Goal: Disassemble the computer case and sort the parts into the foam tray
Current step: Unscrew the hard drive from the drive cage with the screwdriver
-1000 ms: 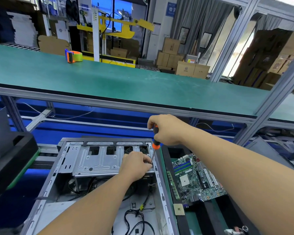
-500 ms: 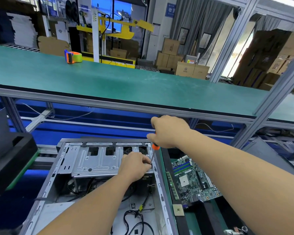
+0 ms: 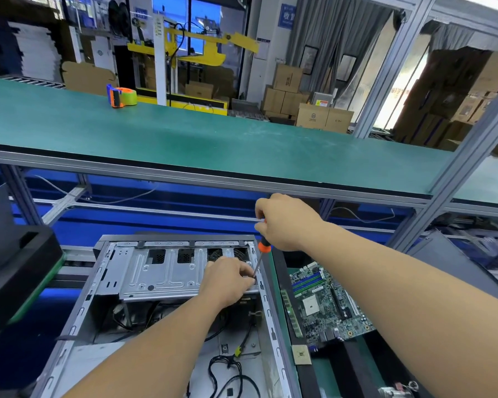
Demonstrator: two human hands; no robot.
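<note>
An open grey computer case [image 3: 98, 285] lies in front of me with a silver drive cage [image 3: 161, 271] across its far end and black cables [image 3: 230, 374] on its floor. My right hand [image 3: 288, 222] grips the orange and black handle of a screwdriver [image 3: 262, 248], whose shaft slants down to the cage's right end. My left hand [image 3: 227, 280] rests on that end of the cage, fingers curled around the screwdriver tip. A green motherboard [image 3: 325, 305] lies right of the case beside a RAM stick [image 3: 292, 314] and a small CPU chip [image 3: 301, 354].
A black foam block [image 3: 18, 274] stands at the left. A green conveyor shelf [image 3: 213, 139] spans above, carrying an orange and green tape dispenser [image 3: 121, 96]. An aluminium frame post [image 3: 472, 156] rises at the right. Cardboard boxes [image 3: 314, 110] are stacked behind.
My right hand has turned a little on the screwdriver handle. My left hand stays at the tip on the drive cage.
</note>
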